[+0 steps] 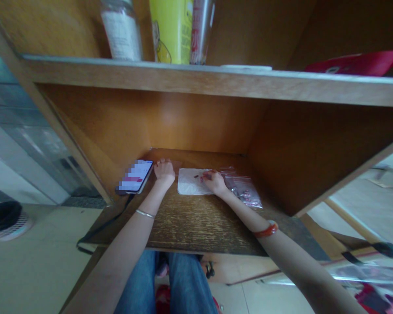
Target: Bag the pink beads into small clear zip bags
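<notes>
My left hand (164,171) rests on the wooden desk beside a phone (140,174) with a lit screen. Its fingers are curled, and whatever they hold, if anything, is hidden. To its right lies a white cloth or tissue (188,185) with a small dark piece (196,176) on it. My right hand (216,182) is over the right part of this white sheet, fingers pinched together near small reddish bits (201,179). What sits in the pinch is too small to name. Just right of that hand are clear plastic bags (253,198) with small pinkish and silvery pieces.
A shelf (203,80) crosses above the desk, holding a bottle (122,35), a yellow container (172,32) and a red pouch (356,63). Wooden side walls enclose the desk. A black cable (109,222) runs from the phone over the front edge. A bin (6,220) stands on the floor at left.
</notes>
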`<state>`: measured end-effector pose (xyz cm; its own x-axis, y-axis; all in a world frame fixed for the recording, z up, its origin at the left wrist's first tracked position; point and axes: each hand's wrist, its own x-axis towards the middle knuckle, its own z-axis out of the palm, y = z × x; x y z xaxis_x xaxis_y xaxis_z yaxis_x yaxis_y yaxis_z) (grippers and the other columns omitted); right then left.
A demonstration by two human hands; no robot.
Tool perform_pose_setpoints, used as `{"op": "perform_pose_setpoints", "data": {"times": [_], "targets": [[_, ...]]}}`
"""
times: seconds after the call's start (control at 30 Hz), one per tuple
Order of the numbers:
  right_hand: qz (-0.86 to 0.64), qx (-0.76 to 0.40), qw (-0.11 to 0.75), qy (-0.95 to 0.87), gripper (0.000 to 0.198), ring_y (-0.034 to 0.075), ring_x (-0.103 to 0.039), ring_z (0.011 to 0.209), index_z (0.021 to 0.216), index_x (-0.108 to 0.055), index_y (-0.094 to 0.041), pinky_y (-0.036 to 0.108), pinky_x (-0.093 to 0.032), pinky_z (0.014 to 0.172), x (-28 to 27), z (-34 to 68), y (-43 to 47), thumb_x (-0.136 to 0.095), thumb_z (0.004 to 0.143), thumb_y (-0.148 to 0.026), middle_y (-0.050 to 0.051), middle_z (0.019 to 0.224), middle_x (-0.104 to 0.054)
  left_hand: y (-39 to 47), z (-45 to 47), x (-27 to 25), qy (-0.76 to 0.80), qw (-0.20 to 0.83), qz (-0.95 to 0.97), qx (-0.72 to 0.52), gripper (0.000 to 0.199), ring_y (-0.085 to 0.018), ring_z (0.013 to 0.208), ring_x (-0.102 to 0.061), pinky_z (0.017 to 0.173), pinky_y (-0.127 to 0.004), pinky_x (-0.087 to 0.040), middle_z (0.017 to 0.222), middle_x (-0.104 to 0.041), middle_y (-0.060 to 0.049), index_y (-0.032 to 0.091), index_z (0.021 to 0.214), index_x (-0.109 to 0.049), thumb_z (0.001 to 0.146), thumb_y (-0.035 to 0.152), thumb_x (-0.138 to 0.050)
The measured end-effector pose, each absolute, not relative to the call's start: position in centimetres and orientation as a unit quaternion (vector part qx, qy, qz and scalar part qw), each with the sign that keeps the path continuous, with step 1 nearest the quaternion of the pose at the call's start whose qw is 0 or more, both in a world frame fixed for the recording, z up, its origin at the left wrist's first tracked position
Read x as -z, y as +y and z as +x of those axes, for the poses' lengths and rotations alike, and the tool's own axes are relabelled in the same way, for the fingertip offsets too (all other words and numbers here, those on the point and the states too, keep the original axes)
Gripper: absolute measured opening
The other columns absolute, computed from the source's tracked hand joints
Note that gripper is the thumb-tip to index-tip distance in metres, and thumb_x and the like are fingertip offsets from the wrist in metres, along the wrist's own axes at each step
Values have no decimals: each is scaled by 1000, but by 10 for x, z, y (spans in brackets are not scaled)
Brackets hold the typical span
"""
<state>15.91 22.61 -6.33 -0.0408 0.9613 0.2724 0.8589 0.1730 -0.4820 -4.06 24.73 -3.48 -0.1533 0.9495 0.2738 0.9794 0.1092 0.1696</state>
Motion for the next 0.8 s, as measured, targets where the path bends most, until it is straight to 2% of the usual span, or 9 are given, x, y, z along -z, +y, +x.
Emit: {"op": "perform_pose_setpoints", "data": {"times": [0.1,0.2,0.37,0.53,0.67,0.8], "targets": [[-640,-92,273,-712,26,21,-61,99,99,-70,-17,29,-45,89,62,158,224,-55,79,-23,9,105,-68,246,-35,40,-672,27,-725,149,36,-29,111,-54,91,-41,-40,119,-60,-16,17,117,-57,86,17,-38],[-640,-86,271,-714,26,21,-61,99,100,-70,-16,29,-44,90,61,158,223,-55,80,-24,10,105,-67,245,-31,44,-655,7,-745,127,38,-28,116,-51,93,-42,-38,127,-56,-13,20,120,-55,87,17,-36],[-648,-75,261,-711,29,23,-59,101,106,-67,-16,31,-43,89,55,158,217,-52,83,-25,12,108,-65,245,-30,47,-691,4,-709,139,37,-34,115,-51,92,-48,-36,120,-59,-20,13,112,-61,88,29,-37],[-664,20,235,-710,32,25,-54,107,111,-64,-18,33,-41,89,39,163,210,-46,85,-22,12,113,-62,247,-28,48,-688,25,-706,167,38,-34,112,-52,91,-49,-35,117,-60,-21,13,111,-61,88,28,-35],[-699,77,178,-688,33,26,-55,105,112,-63,-16,37,-41,87,21,184,214,-44,85,-17,14,112,-63,245,-21,51,-629,19,-751,200,38,-33,117,-49,97,-51,-30,130,-53,-18,15,116,-57,89,29,-34],[-708,-9,46,-705,24,28,-62,90,92,-70,-15,38,-43,79,7,228,228,-55,80,-28,16,95,-68,242,-13,53,-563,-28,-799,208,35,-30,115,-52,100,-49,-29,126,-58,-13,19,113,-59,90,31,-36]]}}
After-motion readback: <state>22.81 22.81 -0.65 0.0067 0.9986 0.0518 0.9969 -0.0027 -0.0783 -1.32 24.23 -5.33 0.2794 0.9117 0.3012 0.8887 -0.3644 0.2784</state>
